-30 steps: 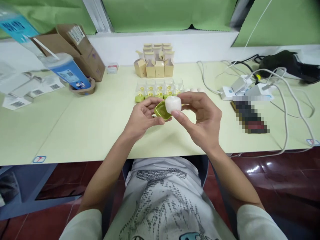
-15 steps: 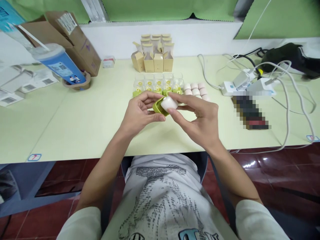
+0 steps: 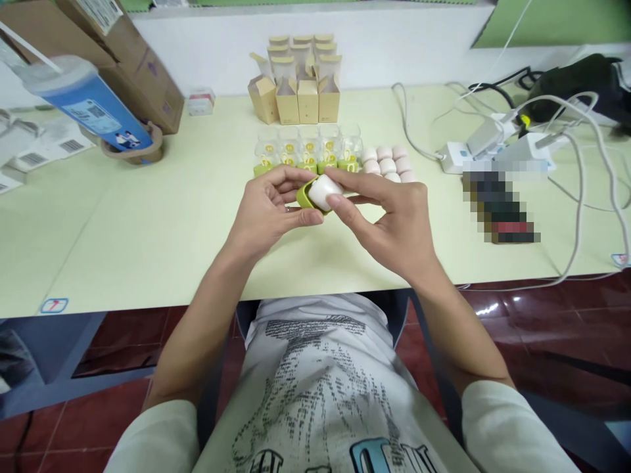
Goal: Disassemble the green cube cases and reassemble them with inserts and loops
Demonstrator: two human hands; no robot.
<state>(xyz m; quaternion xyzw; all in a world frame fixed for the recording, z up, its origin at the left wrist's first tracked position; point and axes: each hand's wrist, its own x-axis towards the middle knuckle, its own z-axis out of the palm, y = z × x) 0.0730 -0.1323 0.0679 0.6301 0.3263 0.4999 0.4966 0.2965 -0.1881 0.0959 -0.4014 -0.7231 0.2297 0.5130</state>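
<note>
My left hand (image 3: 269, 207) is closed around a small green holder (image 3: 302, 196), thumb below and fingers above. Between the thumb and fingers of my right hand (image 3: 384, 210) is a small white rounded piece (image 3: 324, 190), partly inside the mouth of the green holder. Both hands are above the table, near its middle. Just beyond them stand several clear cups with yellow print and green bases (image 3: 309, 148). To their right, several white and pale pink rounded pieces (image 3: 387, 164) sit in rows.
Open cardboard boxes (image 3: 296, 102) stand behind the cups. At left are a blue cup (image 3: 98, 112) in a holder, a large carton (image 3: 148, 85) and white boxes (image 3: 49, 154). A power strip (image 3: 456, 157), cables and a pixelated item (image 3: 503, 210) lie at right.
The white piece has gone deeper into the green holder, pushed leftward by my right hand. The camera view has tilted slightly downward, so the table items appear higher.
</note>
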